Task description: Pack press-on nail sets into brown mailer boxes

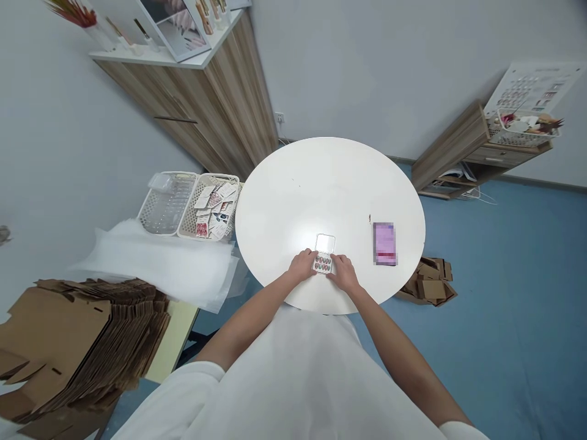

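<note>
A small clear plastic case of press-on nails lies near the front edge of the round white table. Its transparent lid stands open on the far side. Two rows of reddish and pale nails show inside the case. My left hand grips the case's left side, fingers and thumb at its edge. On the opposite side my right hand holds the right edge in the same way. The undersides of the fingers are hidden.
A blurred-out pink phone-like rectangle lies to the right on the table. Left of the table are a white basket of packets, clear plastic cases, white sheets and stacked cardboard. Folded cardboard sits at the lower right.
</note>
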Tool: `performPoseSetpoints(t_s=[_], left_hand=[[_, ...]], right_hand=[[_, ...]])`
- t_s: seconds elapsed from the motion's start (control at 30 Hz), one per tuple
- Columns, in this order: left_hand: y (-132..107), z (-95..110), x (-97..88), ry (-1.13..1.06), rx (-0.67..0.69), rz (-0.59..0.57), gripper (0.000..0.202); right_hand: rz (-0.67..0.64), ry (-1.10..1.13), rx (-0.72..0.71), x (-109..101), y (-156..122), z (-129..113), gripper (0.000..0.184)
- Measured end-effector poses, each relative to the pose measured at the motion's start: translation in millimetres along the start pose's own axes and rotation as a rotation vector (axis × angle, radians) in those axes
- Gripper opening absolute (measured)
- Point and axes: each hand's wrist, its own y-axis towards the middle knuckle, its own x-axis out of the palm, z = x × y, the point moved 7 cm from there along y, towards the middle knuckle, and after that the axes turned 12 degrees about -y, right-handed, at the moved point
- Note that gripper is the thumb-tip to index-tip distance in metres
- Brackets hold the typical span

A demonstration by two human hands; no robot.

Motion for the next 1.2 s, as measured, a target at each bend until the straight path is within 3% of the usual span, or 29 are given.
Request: performPoseSetpoints(t_s=[0.97, 1.2], left_hand=[[0.8, -8.0, 6.6, -0.175, 0.038, -0.055, 0.070], [-4.5, -13.2, 7.2, -0.381, -0.016, 0.012, 0.063]], right_hand=[[-0.018, 0.029, 0.009, 0.6, 1.2, 4.1, 0.068], [-0.019, 0.260, 0.102, 3.3, -5.3, 8.4, 0.071]])
